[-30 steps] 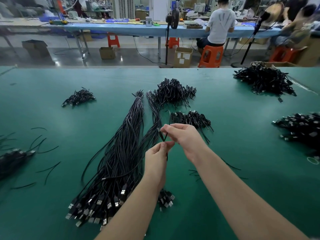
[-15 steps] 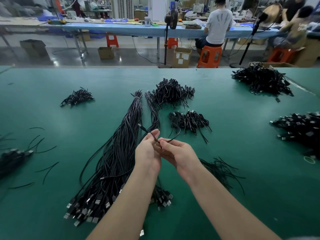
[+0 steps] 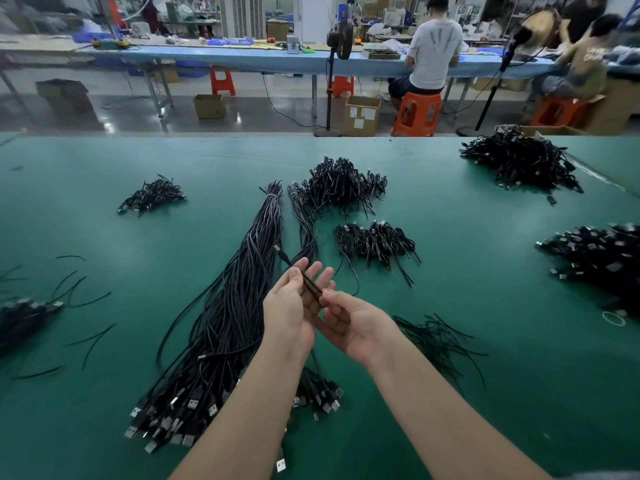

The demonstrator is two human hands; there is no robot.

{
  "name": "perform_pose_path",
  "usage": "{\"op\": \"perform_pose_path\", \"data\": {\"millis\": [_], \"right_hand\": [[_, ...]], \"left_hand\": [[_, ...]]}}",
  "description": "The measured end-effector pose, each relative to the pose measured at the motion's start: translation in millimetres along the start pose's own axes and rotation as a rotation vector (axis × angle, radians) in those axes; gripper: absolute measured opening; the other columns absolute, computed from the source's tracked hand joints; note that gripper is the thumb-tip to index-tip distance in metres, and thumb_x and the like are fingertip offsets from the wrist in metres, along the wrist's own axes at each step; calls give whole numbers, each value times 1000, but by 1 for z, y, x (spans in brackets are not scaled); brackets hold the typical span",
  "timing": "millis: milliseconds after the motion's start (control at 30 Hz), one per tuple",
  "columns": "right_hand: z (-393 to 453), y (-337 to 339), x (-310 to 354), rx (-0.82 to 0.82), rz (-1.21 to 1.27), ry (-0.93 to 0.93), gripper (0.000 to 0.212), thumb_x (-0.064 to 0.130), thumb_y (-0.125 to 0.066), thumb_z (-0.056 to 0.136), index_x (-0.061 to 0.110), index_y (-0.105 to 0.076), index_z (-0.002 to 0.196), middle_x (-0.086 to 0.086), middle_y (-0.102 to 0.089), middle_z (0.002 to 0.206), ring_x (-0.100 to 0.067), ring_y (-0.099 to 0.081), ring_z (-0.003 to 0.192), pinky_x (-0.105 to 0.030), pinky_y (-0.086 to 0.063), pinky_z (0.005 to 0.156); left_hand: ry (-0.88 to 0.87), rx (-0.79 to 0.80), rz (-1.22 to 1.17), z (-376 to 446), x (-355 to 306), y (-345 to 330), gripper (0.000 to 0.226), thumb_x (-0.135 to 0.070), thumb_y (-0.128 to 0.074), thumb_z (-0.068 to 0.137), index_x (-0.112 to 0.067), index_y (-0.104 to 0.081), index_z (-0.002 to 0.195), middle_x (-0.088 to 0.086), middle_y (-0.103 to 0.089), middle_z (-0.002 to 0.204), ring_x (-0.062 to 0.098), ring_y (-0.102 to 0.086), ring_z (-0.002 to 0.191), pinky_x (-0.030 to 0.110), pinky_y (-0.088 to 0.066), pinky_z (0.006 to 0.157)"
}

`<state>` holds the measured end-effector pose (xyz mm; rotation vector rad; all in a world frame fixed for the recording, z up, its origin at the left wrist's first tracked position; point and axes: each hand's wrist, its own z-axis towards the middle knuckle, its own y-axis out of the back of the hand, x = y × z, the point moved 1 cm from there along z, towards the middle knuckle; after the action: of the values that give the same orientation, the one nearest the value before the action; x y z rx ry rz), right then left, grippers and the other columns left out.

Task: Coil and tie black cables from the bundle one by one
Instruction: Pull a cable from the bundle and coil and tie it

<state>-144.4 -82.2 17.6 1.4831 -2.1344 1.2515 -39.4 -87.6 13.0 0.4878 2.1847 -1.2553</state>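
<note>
Both bare forearms reach in from the bottom edge and meet over the middle of the green table (image 3: 485, 271). The left hand (image 3: 294, 306) is turned palm inward, thumb and forefinger pinching a folded black cable (image 3: 310, 284), the other fingers straight and fanned upward. The right hand (image 3: 356, 323) lies palm up just beside it, fingers loosely curled, its fingertips nipping the near end of the same cable. The cable is doubled into a short, tight hank that slants up to the left, with a plug end poking out beyond the left fingers and a thin tail drooping in an arc to the right.

Under the left forearm lies the bundle (image 3: 221, 323) of long, straight black cables: USB plugs splayed at the near end, the strands drawing together toward a pale tie at the far end. A thinner second bundle (image 3: 304, 223) runs beside it. To the right of the right wrist is a scatter of thin black ties (image 3: 436, 337). More loose ties (image 3: 79, 292) lie to the left.

Farther out sit heaps of coiled cables: one small pile (image 3: 375, 240) just beyond the hands, a larger pile (image 3: 341, 187) behind it, and a little pile (image 3: 152, 195) off left. Beyond the table a seated person (image 3: 433, 53) works at a blue bench (image 3: 242, 58).
</note>
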Motion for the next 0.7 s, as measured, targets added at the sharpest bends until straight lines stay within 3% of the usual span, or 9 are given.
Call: {"op": "perform_pose_path", "data": {"millis": [133, 300, 500, 700], "right_hand": [[-5, 1, -8, 14, 49, -43, 23, 5, -70, 88, 5, -70, 65, -4, -69, 62, -12, -62, 48, -35, -58, 84], [-9, 6, -16, 3, 65, -78, 15, 5, -71, 88, 3, -69, 73, -6, -70, 66, -12, -61, 47, -34, -62, 71], [-11, 8, -19, 43, 92, -135, 24, 5, -72, 87, 2, -73, 63, -7, -71, 72, -12, -61, 46, -38, -63, 65], [-12, 15, -25, 7, 65, -221, 12, 5, -74, 83, 0, -71, 72, -7, -70, 72, -10, -58, 50, -27, -57, 49]], "left_hand": [[-37, 16, -26, 0, 0, 5, 25, -13, -45, 107, 1, -65, 112, 22, -75, 101, 35, -75, 93, 36, -62, 67], [-56, 30, -29, -2, 2, 9, 26, -12, -43, 107, 4, -63, 114, 24, -75, 99, 36, -74, 95, 34, -62, 70], [-77, 71, 45, -8, -4, 13, 28, -12, -41, 108, 4, -63, 114, 23, -75, 99, 35, -74, 95, 33, -62, 69], [-170, 131, 60, -11, -18, 9, 32, -13, -33, 110, 4, -60, 107, 17, -76, 88, 35, -75, 92, 34, -61, 70]]}}
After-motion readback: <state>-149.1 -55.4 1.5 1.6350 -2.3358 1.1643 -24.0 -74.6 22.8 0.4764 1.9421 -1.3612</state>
